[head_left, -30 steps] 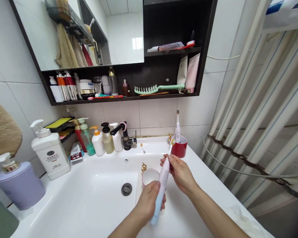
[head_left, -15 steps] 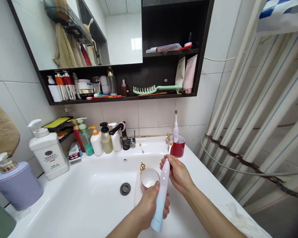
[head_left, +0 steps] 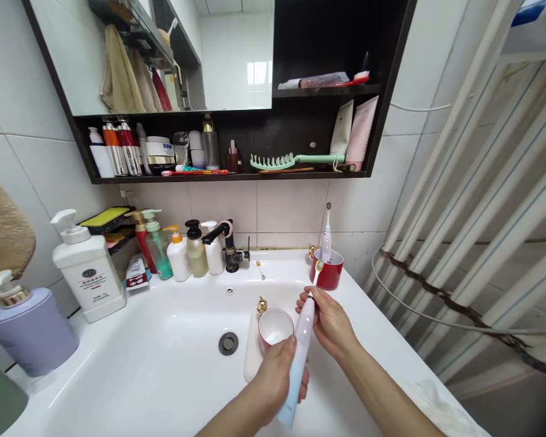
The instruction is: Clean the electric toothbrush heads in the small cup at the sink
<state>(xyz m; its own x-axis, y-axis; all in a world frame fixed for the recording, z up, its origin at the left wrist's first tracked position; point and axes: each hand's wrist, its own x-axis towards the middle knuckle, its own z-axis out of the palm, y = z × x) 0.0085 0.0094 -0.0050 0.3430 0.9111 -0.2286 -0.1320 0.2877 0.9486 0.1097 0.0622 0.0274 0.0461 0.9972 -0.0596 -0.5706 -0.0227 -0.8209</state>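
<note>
My left hand (head_left: pixel 279 376) is wrapped round the handle of an electric toothbrush (head_left: pixel 302 340), pink at the top and pale blue at the bottom. The brush tilts up and to the right over the sink. At its upper end, my right hand (head_left: pixel 331 321) pinches the white brush head (head_left: pixel 318 274) near its base, where a dark band shows at the joint. Just left of the handle, a cup (head_left: pixel 275 328), white inside and red outside, sits in the basin. Behind my right hand a red cup (head_left: pixel 331 276) holds another electric toothbrush (head_left: pixel 327 238).
A loose small brush head (head_left: pixel 261 270) lies on the sink ledge beside the black faucet (head_left: pixel 230 246). Pump bottles (head_left: pixel 178 258) line the back left, with a large white bottle (head_left: pixel 90 276) nearer. A dark shelf (head_left: pixel 236 177) hangs above; pipes (head_left: pixel 473 230) run along the right.
A dark band has appeared between the brush head and the handle as my right hand pinches there. Both hands keep their grip. The camera view has shifted slightly.
</note>
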